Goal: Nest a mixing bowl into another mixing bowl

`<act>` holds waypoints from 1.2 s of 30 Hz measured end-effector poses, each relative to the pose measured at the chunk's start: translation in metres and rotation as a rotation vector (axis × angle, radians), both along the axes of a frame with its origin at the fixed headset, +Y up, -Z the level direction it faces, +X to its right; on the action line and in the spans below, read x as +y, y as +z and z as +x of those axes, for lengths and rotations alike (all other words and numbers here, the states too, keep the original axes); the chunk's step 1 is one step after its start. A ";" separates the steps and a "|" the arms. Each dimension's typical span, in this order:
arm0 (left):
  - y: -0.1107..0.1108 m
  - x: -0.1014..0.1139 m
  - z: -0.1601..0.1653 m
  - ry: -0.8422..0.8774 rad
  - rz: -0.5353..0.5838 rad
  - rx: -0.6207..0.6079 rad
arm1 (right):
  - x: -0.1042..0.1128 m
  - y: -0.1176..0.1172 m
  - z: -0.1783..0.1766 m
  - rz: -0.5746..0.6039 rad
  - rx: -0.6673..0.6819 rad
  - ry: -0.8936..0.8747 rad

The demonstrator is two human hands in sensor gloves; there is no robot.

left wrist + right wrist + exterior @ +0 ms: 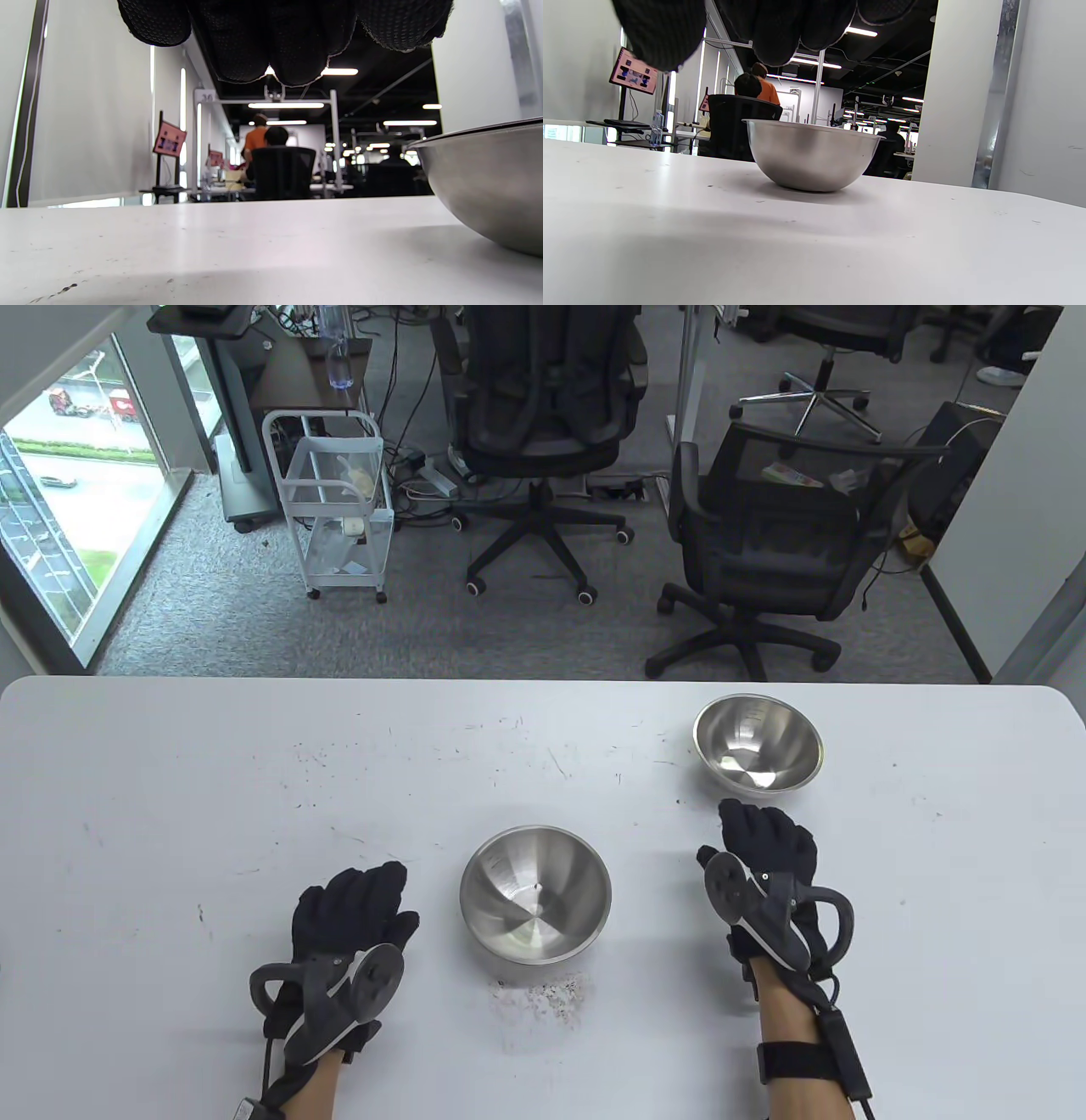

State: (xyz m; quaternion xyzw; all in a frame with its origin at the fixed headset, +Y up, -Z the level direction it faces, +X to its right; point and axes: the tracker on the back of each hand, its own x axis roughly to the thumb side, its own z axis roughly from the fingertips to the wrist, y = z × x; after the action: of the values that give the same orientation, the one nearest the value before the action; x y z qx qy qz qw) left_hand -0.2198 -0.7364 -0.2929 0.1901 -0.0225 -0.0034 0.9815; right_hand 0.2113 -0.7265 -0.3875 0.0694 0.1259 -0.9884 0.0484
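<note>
Two steel mixing bowls stand upright and apart on the white table [170, 814]. The near bowl [535, 894] sits at the middle front; its side also shows in the left wrist view [488, 186]. The far bowl [758, 743] stands at the back right and also shows in the right wrist view [813, 154]. My left hand [352, 903] lies flat on the table just left of the near bowl, holding nothing. My right hand [764, 840] lies on the table just in front of the far bowl, holding nothing. Gloved fingertips hang at the top of both wrist views [292, 55] [780, 38].
Dark specks and scuffs [543, 993] mark the table in front of the near bowl. Beyond the table's far edge stand two office chairs [764, 551] and a white cart [335, 504]. A wall [1048, 585] stands at the right.
</note>
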 end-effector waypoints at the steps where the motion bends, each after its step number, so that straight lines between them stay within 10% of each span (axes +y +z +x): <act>1: 0.000 0.000 -0.001 0.010 0.000 0.001 | 0.000 -0.008 0.001 -0.010 -0.011 0.010; 19: 0.001 0.006 -0.009 -0.006 -0.006 0.053 | -0.020 -0.091 0.018 -0.095 -0.092 0.226; 36: -0.001 0.004 -0.011 -0.024 -0.032 0.072 | -0.019 -0.093 0.011 0.000 -0.049 0.298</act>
State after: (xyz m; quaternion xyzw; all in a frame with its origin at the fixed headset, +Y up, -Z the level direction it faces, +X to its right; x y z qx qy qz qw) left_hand -0.2306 -0.7320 -0.2944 0.1741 0.0108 -0.0215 0.9844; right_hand 0.2227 -0.7455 -0.4801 0.0739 0.1337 -0.9683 0.1975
